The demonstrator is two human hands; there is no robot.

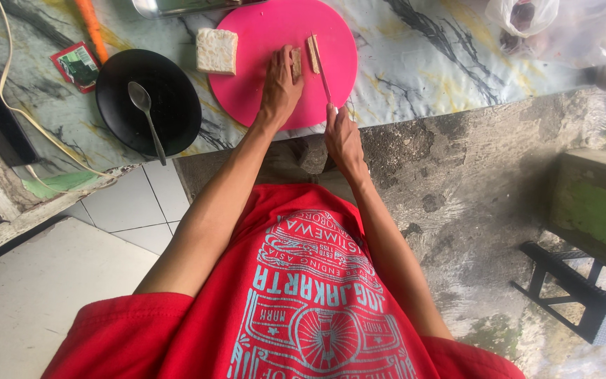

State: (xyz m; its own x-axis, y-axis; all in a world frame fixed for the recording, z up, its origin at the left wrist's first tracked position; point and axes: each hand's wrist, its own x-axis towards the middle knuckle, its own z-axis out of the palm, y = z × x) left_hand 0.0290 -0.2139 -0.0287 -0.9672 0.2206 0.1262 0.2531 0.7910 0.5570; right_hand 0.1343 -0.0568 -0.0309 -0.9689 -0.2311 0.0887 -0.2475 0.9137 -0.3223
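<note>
The work in hand is slicing: a block of tempeh is being cut into thin slabs on a round pink cutting board (pixel 247 84) that lies on the marble-patterned tabletop (pixel 415 63).

The left hand (pixel 279 88) rests flat on the board, fingers pressing down on a narrow piece of tempeh (pixel 296 63) near the board's centre, not closed around it. The right hand (pixel 343 137), at about 5 o'clock from the board's centre, is closed around the handle of a knife (pixel 325 81) whose blade runs up toward 12 o'clock. The blade lies between the held piece and a cut slice (pixel 313 53) standing just to its right.

The larger uncut block (pixel 217 50) sits at the board's 9 o'clock edge, apart from both hands.

Off the board at 8 o'clock stands a black plate (pixel 177 123) with a spoon (pixel 145 112) lying in it.

By my judgement, the cut is mid-stroke; the next move calls for a steady downward press with the fingertips kept back from the edge.
</note>
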